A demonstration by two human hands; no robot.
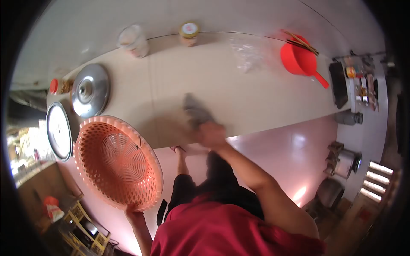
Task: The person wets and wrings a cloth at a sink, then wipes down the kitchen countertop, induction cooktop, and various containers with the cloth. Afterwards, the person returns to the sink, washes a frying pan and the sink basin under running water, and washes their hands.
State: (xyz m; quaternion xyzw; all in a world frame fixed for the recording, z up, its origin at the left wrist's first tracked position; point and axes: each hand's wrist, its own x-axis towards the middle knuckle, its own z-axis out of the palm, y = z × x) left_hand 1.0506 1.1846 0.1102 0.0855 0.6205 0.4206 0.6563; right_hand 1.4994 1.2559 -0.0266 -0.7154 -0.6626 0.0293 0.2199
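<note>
My left hand (135, 213) grips the lower rim of an orange plastic basket (121, 155). The basket is tilted so its woven-looking, holed inside faces me, and nothing shows in it. Over the front of the pale countertop (256, 94), my right hand (210, 134) is closed on a dark grey cloth (197, 109). Motion blurs both hand and cloth, and the cloth's far end reaches over the counter surface. Just past the basket, a round metal lid (90, 90) leans at the counter's left end.
Another round lid (59, 131) stands at far left, near a red-capped jar (54, 85). Along the back are a clear plastic container (133, 40), a gold-lidded jar (189, 33), a clear plastic bag (246, 53) and a red dipper (294, 59) with chopsticks (304, 43). Yellow shelving (81, 217) stands lower left.
</note>
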